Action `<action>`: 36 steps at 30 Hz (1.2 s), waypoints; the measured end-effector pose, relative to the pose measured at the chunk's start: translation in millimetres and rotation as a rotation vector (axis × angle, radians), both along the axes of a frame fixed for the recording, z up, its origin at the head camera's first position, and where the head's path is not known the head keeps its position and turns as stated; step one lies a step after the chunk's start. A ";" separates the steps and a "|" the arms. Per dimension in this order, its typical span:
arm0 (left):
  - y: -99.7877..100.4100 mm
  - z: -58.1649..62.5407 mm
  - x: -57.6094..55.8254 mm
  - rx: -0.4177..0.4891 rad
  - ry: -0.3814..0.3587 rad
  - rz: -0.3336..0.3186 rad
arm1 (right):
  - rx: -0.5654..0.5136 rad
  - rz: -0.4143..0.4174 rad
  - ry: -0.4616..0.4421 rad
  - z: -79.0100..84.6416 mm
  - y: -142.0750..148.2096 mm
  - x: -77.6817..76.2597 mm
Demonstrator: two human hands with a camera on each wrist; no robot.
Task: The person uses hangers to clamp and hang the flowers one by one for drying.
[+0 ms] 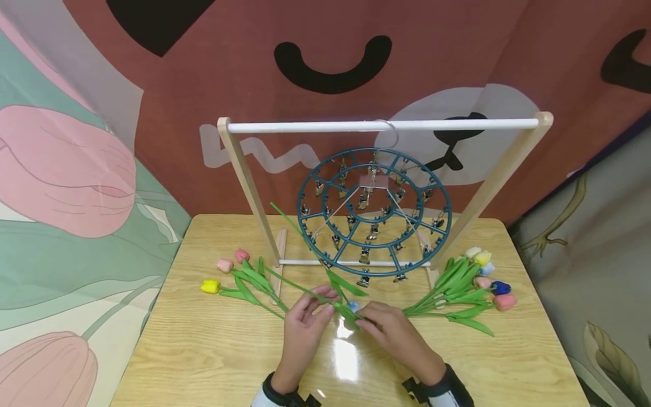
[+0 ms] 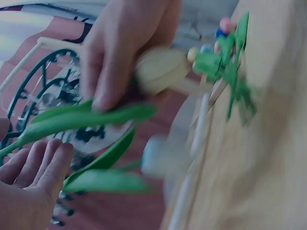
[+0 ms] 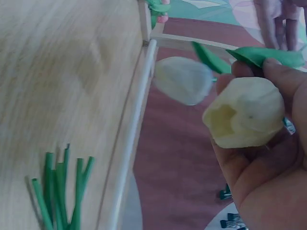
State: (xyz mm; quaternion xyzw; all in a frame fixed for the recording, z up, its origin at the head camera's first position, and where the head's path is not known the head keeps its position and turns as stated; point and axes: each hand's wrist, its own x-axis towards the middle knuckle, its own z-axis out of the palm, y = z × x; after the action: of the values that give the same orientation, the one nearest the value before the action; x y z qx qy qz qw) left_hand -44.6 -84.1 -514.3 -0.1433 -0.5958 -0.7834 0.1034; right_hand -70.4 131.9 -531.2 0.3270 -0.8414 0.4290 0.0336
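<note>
My right hand (image 1: 394, 330) pinches a cream tulip (image 3: 247, 112) just below its bloom, thumb and fingers on the green leaf. In the head view that bloom is hidden under the hand. The tulip's stem runs left past my left hand (image 1: 307, 319). Its fingers (image 2: 50, 165) are extended, with a gap to the thumb and the stem passing between. A pale blue tulip (image 1: 352, 306) hangs between the hands, its stem slanting up to the left. Its leaf (image 2: 105, 182) is by the left fingertips; what supports it cannot be told.
Behind the hands, a blue-green round clip hanger (image 1: 374, 276) hangs from a wooden stand's white bar (image 1: 305, 127). Several tulips (image 1: 463, 288) lie at the table's right. On the left lie two pink tulips (image 1: 225, 265) and a yellow tulip (image 1: 210, 286). A printed cloth (image 1: 229, 62) hangs behind.
</note>
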 end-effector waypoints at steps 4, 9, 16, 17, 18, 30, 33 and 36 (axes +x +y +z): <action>13.1 -9.1 1.7 0.012 -0.067 -0.030 | 0.012 -0.016 0.046 6.8 -2.2 -1.6; 22.0 -11.5 -2.1 0.019 -0.124 0.043 | 0.049 -0.057 0.117 17.4 -3.4 -4.3; 22.5 -15.4 -9.1 -0.036 -0.117 0.140 | 0.019 -0.283 0.226 26.4 -5.3 -7.5; 23.2 -15.8 -9.6 -0.035 -0.115 0.146 | 0.014 -0.302 0.226 28.6 -6.2 -8.5; 23.9 -16.2 -10.0 -0.033 -0.113 0.154 | 0.003 -0.309 0.230 31.0 -7.0 -9.9; 31.0 -19.3 -14.6 -0.071 -0.064 0.210 | -0.127 -0.292 0.266 58.3 -19.1 -28.7; 30.5 -19.2 -16.4 -0.083 -0.061 0.215 | -0.225 -0.291 0.133 58.5 -19.6 -28.2; 31.8 -19.4 -17.8 -0.086 -0.073 0.215 | -0.336 -0.279 0.006 58.0 -18.3 -27.9</action>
State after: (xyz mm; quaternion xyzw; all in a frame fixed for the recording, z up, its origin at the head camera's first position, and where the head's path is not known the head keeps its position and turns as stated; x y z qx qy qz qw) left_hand -62.4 -52.3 -533.7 -0.0543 -0.6442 -0.7463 0.1586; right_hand -98.4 113.6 -473.2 0.1984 -0.7952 0.5532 0.1493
